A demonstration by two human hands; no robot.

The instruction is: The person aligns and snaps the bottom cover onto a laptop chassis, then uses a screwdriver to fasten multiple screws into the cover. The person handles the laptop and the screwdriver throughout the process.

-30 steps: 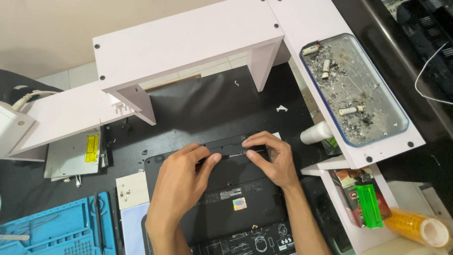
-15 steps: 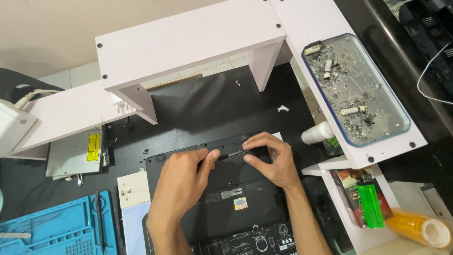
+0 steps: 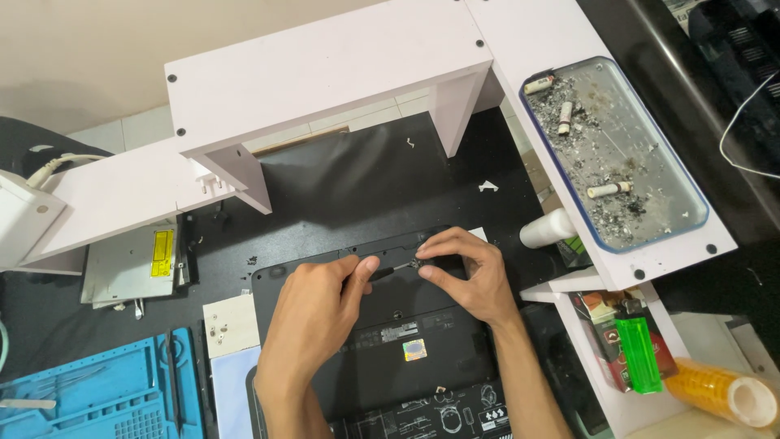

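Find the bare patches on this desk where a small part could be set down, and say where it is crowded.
Free: black mat between the white shelf and the laptop base. Crowded: around the left hand and right hand, the blue tray, the ash-filled tray.

A clear tray of ash and butts sits on the white shelf; a blue mat lies lower left.
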